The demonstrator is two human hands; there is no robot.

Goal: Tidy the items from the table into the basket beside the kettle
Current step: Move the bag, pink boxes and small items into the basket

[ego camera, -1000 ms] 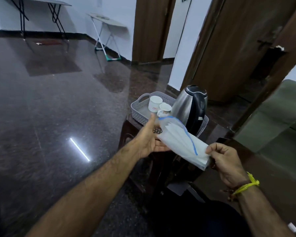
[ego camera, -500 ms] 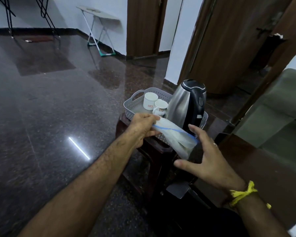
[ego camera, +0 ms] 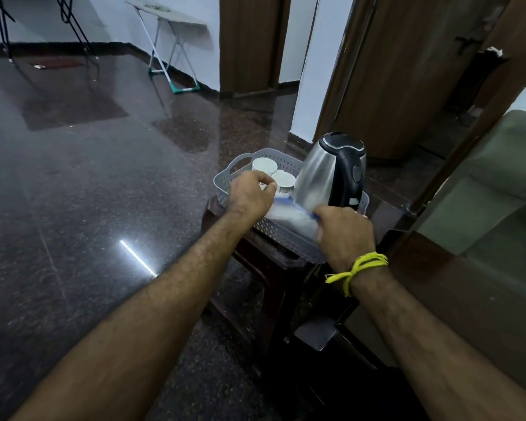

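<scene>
A grey perforated basket (ego camera: pixel 225 180) sits on a dark stool, with two white cups (ego camera: pixel 264 165) inside and a steel kettle (ego camera: pixel 322 174) with a black handle standing in its right half. A clear plastic bag with a blue stripe (ego camera: pixel 289 215) lies low over the basket's front, between my hands. My left hand (ego camera: pixel 249 196) grips its left end above the basket. My right hand (ego camera: pixel 343 235), with a yellow thread on the wrist, is closed on its right end at the basket's front rim.
The dark wooden stool (ego camera: pixel 255 253) stands on a glossy dark floor. A dark table surface (ego camera: pixel 468 284) lies to the right, with a green sofa (ego camera: pixel 504 177) behind it. A folding ironing board (ego camera: pixel 170 19) and wooden doors stand at the back.
Both hands have lowered the bag from mid-air down into the basket's front. My right hand, open half a second ago, has closed on the bag's right end.
</scene>
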